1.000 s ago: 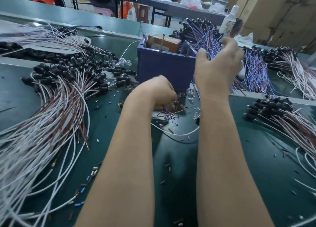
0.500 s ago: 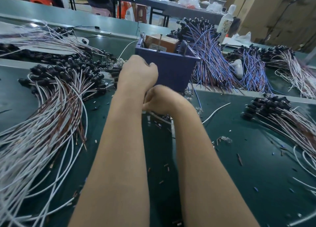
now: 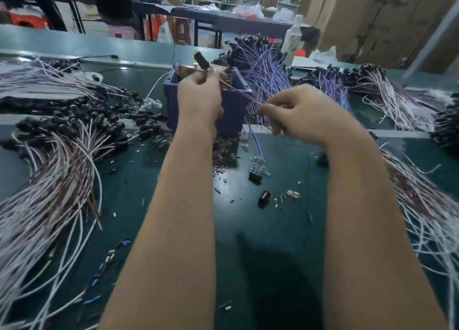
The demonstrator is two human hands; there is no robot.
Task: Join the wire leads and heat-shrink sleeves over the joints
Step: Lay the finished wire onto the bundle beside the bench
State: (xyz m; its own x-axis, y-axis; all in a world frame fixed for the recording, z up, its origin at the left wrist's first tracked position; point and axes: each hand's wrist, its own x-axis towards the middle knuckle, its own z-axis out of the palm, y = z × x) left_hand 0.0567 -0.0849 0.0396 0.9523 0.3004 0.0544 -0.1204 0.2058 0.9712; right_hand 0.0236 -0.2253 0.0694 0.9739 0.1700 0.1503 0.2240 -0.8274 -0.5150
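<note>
Half a second back both hands were bunched up together, touching, low in front of the bin; now they've lifted and pulled apart with 1 lead stretched between them. The left hand (image 3: 200,98) is up in front of the bin, fingers curled around the end of a thin brown-and-white wire lead (image 3: 238,93) that has a black cylindrical cap (image 3: 200,59) sticking up above the knuckles. The right hand (image 3: 308,113) sits lower and off to the right, thumb and fingertips pinching the other end of that lead, so the lead runs slanted down from left to right, in the air over the bin's front corner. The purple-blue square plastic bin (image 3: 232,121) stands on the dark green table mat (image 3: 260,230), and all I can make out inside is a brownish box-like thing (image 3: 185,69); the rest is hidden behind the left hand. A little heap of short red and blue sleeve pieces (image 3: 221,156) lies right against the bin's front. The big fan of white-and-brown capped wires (image 3: 57,170) lies on the left, and the blue-and-purple wire bundle (image 3: 265,66) behind the bin.
</note>
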